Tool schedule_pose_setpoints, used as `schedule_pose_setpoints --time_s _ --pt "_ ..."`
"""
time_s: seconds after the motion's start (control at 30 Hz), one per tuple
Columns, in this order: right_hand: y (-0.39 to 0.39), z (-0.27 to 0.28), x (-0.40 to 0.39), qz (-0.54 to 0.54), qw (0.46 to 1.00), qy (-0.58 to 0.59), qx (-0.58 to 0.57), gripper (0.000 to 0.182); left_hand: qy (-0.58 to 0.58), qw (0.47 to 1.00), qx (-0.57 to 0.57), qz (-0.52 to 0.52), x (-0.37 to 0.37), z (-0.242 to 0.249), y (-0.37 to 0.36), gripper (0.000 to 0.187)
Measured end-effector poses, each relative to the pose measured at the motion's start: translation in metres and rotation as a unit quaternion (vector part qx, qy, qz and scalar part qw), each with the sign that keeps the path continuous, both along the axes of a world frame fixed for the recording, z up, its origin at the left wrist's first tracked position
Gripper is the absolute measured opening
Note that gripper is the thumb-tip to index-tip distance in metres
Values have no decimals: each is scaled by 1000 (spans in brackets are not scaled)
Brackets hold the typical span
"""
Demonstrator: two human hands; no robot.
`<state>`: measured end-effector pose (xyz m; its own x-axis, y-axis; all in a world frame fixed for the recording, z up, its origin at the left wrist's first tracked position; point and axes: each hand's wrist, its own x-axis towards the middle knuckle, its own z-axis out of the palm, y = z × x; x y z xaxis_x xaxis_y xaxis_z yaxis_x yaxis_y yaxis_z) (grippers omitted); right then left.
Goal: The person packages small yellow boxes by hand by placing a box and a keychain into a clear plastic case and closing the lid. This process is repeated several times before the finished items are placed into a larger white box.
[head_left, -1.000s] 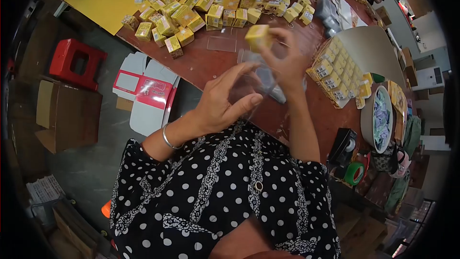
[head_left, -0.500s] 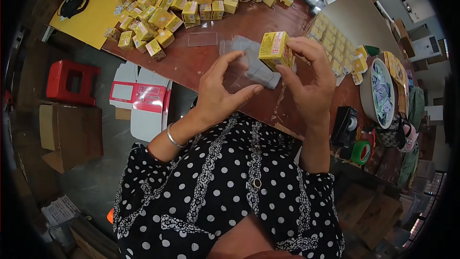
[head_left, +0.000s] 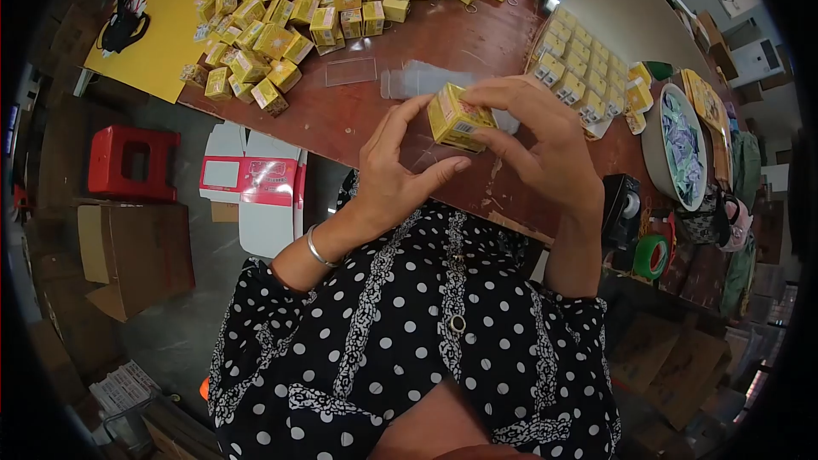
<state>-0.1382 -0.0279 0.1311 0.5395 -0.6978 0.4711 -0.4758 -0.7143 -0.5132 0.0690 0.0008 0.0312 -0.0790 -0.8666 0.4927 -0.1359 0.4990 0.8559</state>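
Observation:
A small yellow printed carton [head_left: 458,119] is pinched between the thumb and fingers of my right hand [head_left: 550,140], tilted over the table. My left hand [head_left: 394,172] is held with thumb and index finger apart, its fingertips right at the carton's left side and lower edge. Beneath and behind the carton lie clear plastic sleeves [head_left: 409,82], partly hidden by my hands. A flat transparent plastic piece [head_left: 350,72] rests farther left on the red-brown table [head_left: 315,123].
A heap of yellow cartons [head_left: 281,17] covers the table's far left. To the right stand rows of small cartons [head_left: 584,68], a white basin of wrapped packets [head_left: 656,149], a tape dispenser [head_left: 620,204] and green tape [head_left: 652,255]. A red stool [head_left: 134,162] is on the floor.
The carton has moved left and slightly down in my right hand, turning as it went, and is now at my left fingertips. The view has shifted slightly.

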Motion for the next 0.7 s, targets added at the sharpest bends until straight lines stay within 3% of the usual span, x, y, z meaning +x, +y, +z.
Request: schedule_pose_setpoints --time_s 0.1,0.2,0.27,0.3,0.37,0.4,0.5,0.63,0.7 --pt "-2 -3 0 24 999 19 -17 33 24 1000 16 -12 -3 1 1 76" --pt "5 -5 5 -6 997 71 8 41 53 996 58 -31 -4 7 2 74" --pt "8 -17 6 -86 986 -131 62 54 78 991 95 -54 -6 10 1 71" --pt "12 -22 4 -88 985 -131 63 54 83 991 87 -61 -8 10 2 66" --pt "22 -34 0 -90 950 -211 211 61 89 990 79 -72 -12 11 3 61" --pt "27 -44 1 -96 949 -212 211 61 105 985 97 -98 -13 10 4 57" --pt "43 -60 13 -94 898 -308 300 47 159 960 169 -154 -18 8 10 48" --pt "51 -80 1 -74 880 -340 324 42 199 917 252 -234 -14 -2 14 36" --pt "54 -85 -3 -57 897 -326 295 35 229 899 268 -259 -12 -6 16 33"
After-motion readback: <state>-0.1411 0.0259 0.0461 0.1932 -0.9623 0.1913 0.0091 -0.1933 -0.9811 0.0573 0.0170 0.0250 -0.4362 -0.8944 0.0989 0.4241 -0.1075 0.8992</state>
